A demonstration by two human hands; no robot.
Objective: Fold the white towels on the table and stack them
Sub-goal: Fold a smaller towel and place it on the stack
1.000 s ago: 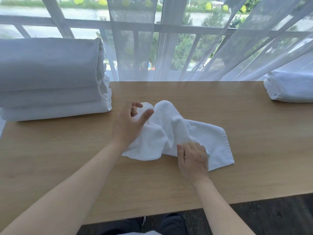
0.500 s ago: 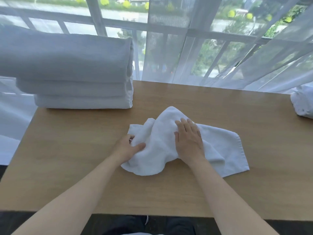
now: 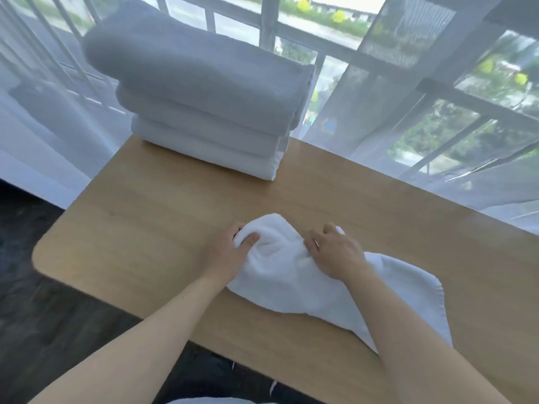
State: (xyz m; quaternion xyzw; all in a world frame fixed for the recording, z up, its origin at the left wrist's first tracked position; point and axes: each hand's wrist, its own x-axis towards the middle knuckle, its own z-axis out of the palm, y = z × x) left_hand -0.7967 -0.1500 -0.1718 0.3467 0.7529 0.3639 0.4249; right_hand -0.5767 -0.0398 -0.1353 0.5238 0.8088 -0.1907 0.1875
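Now the left hand (image 3: 230, 252) grips the left end of the small crumpled white cloth towel (image 3: 291, 275), thumb on top. Half a second ago it only pinched the near edge. The right hand (image 3: 335, 255) was lying flat on the towel; now its fingers curl and grab a bunch of it. I think a lift or shake-out comes next. The towel lies on the light wooden worktop (image 3: 145, 228), well in front of the tall stack of folded white towels (image 3: 210, 112). Both arms hide part of the towel.
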